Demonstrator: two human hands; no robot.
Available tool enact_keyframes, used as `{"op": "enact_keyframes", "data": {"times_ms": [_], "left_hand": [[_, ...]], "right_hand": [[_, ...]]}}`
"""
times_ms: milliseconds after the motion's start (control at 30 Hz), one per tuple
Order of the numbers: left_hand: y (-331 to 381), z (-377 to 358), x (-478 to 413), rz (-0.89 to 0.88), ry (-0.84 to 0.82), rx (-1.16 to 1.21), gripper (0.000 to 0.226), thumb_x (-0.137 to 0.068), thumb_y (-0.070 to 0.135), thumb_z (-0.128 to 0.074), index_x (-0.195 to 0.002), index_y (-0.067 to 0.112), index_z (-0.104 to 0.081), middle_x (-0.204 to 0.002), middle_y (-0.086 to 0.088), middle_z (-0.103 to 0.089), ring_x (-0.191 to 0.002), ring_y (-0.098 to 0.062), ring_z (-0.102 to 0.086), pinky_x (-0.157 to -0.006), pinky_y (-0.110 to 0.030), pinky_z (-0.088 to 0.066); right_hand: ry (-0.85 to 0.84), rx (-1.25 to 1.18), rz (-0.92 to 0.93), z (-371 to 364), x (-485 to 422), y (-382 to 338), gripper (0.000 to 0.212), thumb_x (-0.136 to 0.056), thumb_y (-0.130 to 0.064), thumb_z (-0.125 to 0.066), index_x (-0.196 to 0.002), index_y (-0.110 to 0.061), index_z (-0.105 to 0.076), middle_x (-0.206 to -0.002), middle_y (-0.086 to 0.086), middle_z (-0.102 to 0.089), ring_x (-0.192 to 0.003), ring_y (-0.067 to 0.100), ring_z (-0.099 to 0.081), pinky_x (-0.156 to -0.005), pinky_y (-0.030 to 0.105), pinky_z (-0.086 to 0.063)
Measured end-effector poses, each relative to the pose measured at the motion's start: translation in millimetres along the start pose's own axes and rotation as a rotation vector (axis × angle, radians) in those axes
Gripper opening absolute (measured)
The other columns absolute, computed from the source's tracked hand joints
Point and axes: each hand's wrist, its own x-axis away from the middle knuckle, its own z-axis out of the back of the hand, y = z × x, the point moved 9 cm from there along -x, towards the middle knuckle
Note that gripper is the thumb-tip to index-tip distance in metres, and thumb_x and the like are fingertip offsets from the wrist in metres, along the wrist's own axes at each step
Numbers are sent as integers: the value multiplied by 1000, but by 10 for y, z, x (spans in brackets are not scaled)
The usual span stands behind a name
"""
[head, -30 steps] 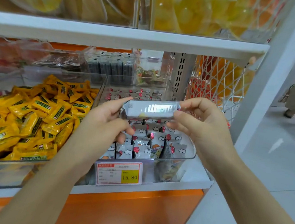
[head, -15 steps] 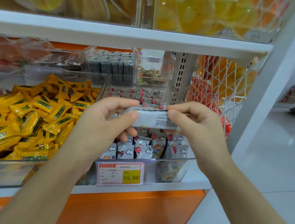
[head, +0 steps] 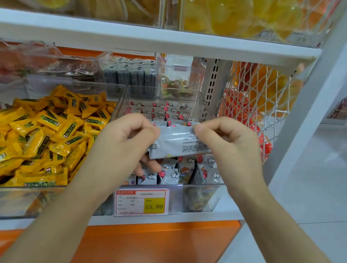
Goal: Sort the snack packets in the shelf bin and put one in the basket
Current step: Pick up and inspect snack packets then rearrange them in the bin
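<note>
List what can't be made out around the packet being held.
- Head view: silver packet print is too small to read; the left hand and right hand cover its ends.
- Head view: price label is blurred apart from 15.80.
- Head view: white mesh basket is partly hidden behind the right hand.

Glossy foil packet (head: 178, 142) (silvery); clear smooth plastic bin (head: 199, 196)
</note>
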Motion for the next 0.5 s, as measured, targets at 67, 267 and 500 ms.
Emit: {"op": "enact_keyframes", "data": {"times_ms": [67,267,500], "left_hand": [[2,8,6,-3,6,11,18,-91,13,-51,-74,9,-56,-63,1,-68,-46,-21,-65,-31,-19,-39],[5,30,5,-4,25,43,17,-92,16,-52,-79,10,-61,-74,0,-69,-55,-24,-68,-40,-25,-52],[42,22,10,-23,-14,136,23,-95,12,-45,-91,17,-66,-76,-2,-73,-61,-18,-69,-47,-17,-52]], "right_hand": [[-16,0,16,-14,7,-21,20,-81,-9,-68,-65,-20,-69,-62,-13,-63,-61,-2,-55,-56,8,-42],[-44,-35,-44,9,-36,48,15,-80,-12,-68,-67,-18,-72,-67,-11,-69,-66,6,-60,-61,20,-49],[-198,-260,-244,-49,-89,211,26,-85,-6,-62,-60,-8,-71,-66,4,-70,-64,19,-68,-56,33,-57]]}}
